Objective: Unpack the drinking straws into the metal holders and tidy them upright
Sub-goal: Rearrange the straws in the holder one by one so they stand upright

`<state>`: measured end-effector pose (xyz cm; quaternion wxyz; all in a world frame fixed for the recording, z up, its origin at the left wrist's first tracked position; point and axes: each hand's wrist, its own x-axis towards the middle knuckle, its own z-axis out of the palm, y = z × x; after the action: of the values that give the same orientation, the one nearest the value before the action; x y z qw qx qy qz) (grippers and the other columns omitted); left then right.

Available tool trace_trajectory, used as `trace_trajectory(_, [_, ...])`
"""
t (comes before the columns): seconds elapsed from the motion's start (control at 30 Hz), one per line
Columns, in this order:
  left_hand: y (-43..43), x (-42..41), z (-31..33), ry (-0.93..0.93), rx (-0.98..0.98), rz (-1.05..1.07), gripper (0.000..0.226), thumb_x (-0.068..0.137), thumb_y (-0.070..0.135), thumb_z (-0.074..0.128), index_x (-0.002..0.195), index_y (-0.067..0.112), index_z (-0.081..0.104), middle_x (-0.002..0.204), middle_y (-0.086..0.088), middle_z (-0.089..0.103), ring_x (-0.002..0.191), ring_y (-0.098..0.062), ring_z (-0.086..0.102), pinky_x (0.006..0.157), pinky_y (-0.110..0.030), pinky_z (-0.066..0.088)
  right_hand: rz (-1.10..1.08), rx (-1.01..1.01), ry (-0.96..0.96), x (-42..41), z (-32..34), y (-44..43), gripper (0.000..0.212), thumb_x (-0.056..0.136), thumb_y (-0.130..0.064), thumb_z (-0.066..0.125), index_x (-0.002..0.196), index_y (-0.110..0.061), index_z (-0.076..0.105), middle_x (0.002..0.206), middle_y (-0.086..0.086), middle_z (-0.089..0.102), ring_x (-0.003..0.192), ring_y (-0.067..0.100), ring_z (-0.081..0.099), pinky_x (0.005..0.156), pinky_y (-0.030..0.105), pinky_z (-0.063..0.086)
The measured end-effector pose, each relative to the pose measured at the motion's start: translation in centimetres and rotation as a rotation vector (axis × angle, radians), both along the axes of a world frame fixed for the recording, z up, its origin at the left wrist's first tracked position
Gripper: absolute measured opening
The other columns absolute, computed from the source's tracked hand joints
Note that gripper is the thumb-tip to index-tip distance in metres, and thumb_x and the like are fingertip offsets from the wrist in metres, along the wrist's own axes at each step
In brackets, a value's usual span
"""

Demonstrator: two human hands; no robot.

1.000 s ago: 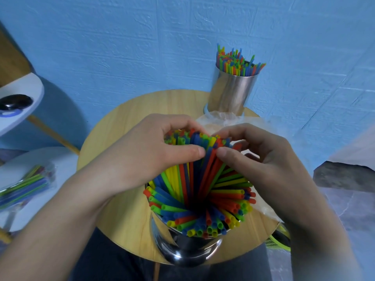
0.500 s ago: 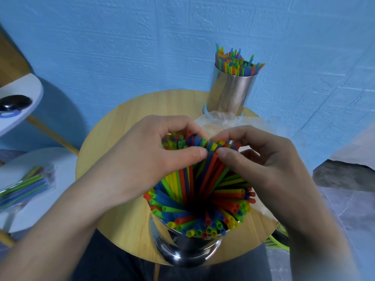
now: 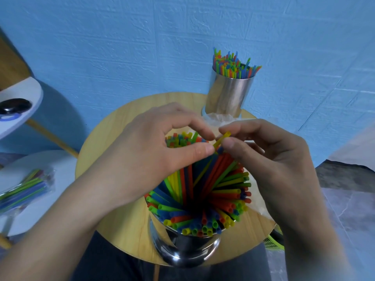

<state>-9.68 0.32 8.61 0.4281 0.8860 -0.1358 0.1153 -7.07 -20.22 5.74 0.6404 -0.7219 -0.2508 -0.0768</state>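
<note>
Fanning outward: straws (image 3: pixel 203 195) are leaning every way in the near metal holder (image 3: pixel 182 248) at the table's front edge; tidying is looking unfinished.
Left hand (image 3: pixel 146 155): is curling thumb and forefinger round the far straw tops.
Right hand (image 3: pixel 269 159): is pinching one yellow straw (image 3: pixel 222 139) by its upper end.
Wrapper (image 3: pixel 219 118): is lying crumpled behind the hands, seemingly emptied.
Far holder (image 3: pixel 229 94): is standing full, contents upright; judged done.
Table (image 3: pixel 113 155): round wooden top is bearing both holders.
Side table (image 3: pixel 60 165): is carrying a wrapped pack (image 3: pixel 24 187), so unpacking is likely remaining.
Room: blue textured wall (image 3: pixel 142 47) is backing everything.
</note>
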Motion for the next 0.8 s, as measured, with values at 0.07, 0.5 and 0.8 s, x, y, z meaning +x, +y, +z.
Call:
trace_trajectory(0.07, [0.0, 0.0, -0.1, 0.026, 0.017, -0.002, 0.022, 0.079, 0.058, 0.071, 0.097, 0.044, 0.072, 0.110, 0.020, 0.068, 0.114, -0.004, 0.061, 0.101, -0.039, 0.045, -0.016, 0.020, -0.015, -0.1, -0.1, 0.1, 0.016, 0.088, -0.019, 0.076, 0.096, -0.032, 0.076, 0.091, -0.005, 0.074, 0.089, 0.025, 0.068, 0.079, 0.046, 0.056])
trace_trajectory(0.5, [1.0, -0.5, -0.2, 0.099, 0.008, 0.052, 0.026, 0.072, 0.047, 0.072, 0.097, 0.044, 0.064, 0.105, 0.025, 0.068, 0.104, 0.002, 0.063, 0.094, -0.033, 0.053, -0.151, 0.017, -0.050, -0.1, -0.6, 0.2, 0.016, 0.089, -0.014, 0.078, 0.089, -0.028, 0.070, 0.088, -0.004, 0.072, 0.084, 0.020, 0.067, 0.076, 0.041, 0.056])
trace_trajectory(0.8, [0.5, 0.0, -0.5, 0.088, 0.084, 0.048, 0.038, 0.071, 0.059, 0.072, 0.106, 0.050, 0.060, 0.107, 0.026, 0.062, 0.104, 0.001, 0.060, 0.092, -0.038, 0.051, -0.105, -0.090, 0.021, 0.1, -0.6, 0.1, 0.015, 0.094, -0.020, 0.072, 0.102, -0.032, 0.075, 0.095, -0.010, 0.074, 0.090, 0.012, 0.067, 0.079, 0.037, 0.058])
